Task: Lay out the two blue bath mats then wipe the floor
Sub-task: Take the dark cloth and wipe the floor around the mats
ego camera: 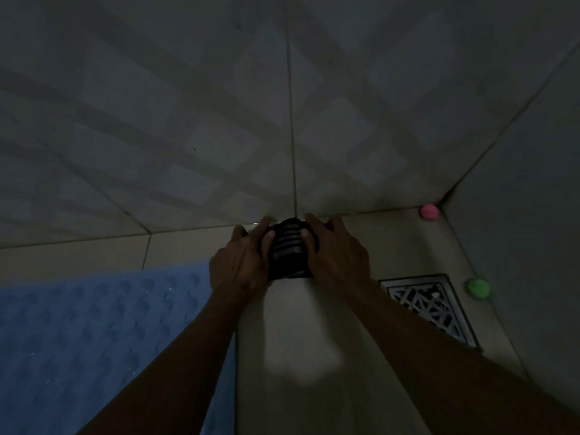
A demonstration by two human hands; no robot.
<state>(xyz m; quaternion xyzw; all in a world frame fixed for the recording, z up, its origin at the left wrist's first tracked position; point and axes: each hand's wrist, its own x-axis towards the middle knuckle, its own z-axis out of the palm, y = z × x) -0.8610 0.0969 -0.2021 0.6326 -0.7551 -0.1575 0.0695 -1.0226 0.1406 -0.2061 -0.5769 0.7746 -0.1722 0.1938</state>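
Both hands, the left hand (241,262) and the right hand (337,252), press 1 dark striped cloth (288,252) on the floor (314,340) by the wall, with the blue bath mat (94,324) to their left.

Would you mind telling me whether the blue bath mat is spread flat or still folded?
Spread flat: the blue bath mat lies on the floor, its dimpled face showing, no fold visible.
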